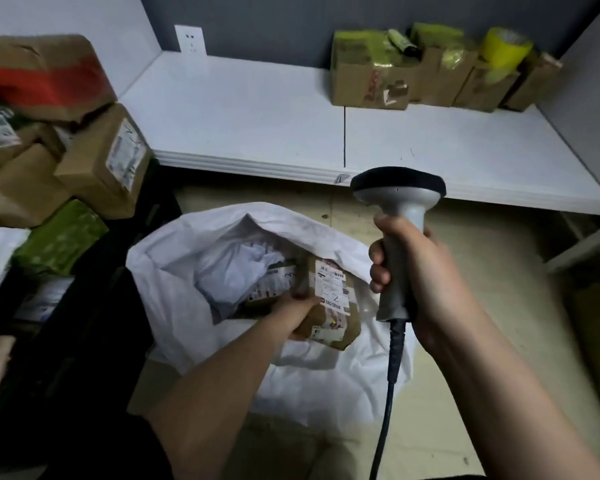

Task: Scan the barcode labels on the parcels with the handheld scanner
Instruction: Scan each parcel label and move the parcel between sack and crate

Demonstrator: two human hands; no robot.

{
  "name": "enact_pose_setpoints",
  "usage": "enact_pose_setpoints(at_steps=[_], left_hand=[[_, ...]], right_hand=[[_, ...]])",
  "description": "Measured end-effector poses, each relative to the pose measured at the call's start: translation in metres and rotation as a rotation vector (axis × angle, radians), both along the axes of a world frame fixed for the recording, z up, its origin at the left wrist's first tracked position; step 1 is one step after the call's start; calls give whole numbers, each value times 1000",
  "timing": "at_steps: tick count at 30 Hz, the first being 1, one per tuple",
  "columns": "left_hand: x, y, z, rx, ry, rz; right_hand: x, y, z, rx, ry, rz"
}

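Note:
My right hand [416, 271] grips the handle of a grey handheld scanner [397, 195] with a dark head, held upright above the floor; its black cable [390, 382] hangs down. My left hand [297, 311] reaches into an open white sack [187, 306] and holds a brown cardboard parcel [333, 327] by its left side. A white barcode label [331, 285] with handwriting faces up on that parcel. Other parcels with labels [271, 282] lie deeper in the sack, partly hidden by white wrapping.
A white table [257, 126] runs across the back, with taped cardboard boxes [371, 81] and a yellow tape roll [503, 46] at its far right. Stacked brown boxes [108, 161] and a green parcel [59, 237] pile up on the left.

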State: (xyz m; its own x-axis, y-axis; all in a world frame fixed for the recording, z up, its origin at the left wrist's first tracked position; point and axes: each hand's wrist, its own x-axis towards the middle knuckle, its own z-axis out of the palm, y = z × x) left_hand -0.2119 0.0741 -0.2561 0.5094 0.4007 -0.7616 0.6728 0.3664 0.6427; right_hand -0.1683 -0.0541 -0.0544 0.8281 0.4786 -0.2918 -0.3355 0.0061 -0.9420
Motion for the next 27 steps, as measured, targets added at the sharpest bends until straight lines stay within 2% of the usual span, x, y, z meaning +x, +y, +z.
enact_pose_setpoints(at_steps=[4, 6, 7, 10, 12, 13, 16, 19, 23, 27], left_hand=[[27, 1, -35, 14, -35, 24], [32, 2, -52, 86, -49, -6], [31, 1, -54, 198, -32, -78], [26, 2, -64, 710, 60, -333], [24, 4, -60, 911, 94, -481], [22, 5, -55, 917, 102, -566], [15, 9, -37, 739, 55, -788], [-4, 21, -9, 617, -21, -826], [-41, 38, 26, 768, 94, -875], [-97, 59, 83, 882, 122, -737]], right_hand=[[15, -1, -6, 22, 20, -52], [21, -1, -9, 33, 33, -68], [23, -1, -10, 35, 41, -70], [23, 0, -11, 39, 49, -58], [20, 2, -12, 28, 43, -48], [19, 4, -12, 16, 42, -39], [10, 10, -8, 1, 49, -17], [-2, 20, -4, -12, 34, -2], [-23, 29, 8, 9, 6, 22], [-56, 40, 22, 41, -37, 81]])
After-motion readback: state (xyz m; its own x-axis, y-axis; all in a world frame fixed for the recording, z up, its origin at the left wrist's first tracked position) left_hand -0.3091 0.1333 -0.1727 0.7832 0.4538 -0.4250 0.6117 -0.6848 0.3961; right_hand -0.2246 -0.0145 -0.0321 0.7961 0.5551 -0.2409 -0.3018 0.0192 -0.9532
